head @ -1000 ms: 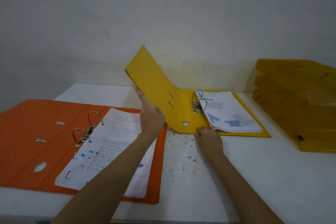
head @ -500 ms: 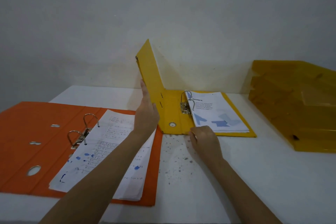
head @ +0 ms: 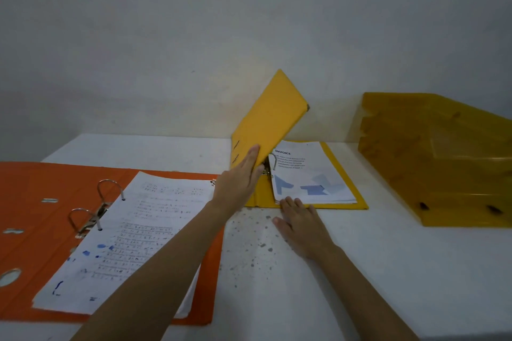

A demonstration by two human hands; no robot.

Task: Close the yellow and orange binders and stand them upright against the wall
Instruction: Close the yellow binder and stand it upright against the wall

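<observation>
Closing the yellow binder is the step in hand: the left hand, fingers flat and extended, pushes its stiff front cover — tilted past upright — over the ringed invoice sheets near the surface's back edge. The right hand lies open, palm down, gripping nothing, fingertips touching the binder's front edge. Next, press the cover flat. The orange binder lies open at the left edge — glossy board, metal arch rings.

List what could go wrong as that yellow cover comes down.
1. The yellow binder's cover, pushed by the left hand, may snag on the raised rings or crease the invoice sheets.
2. The right hand lies at the binder's front edge; its fingers might get pinched.
</observation>
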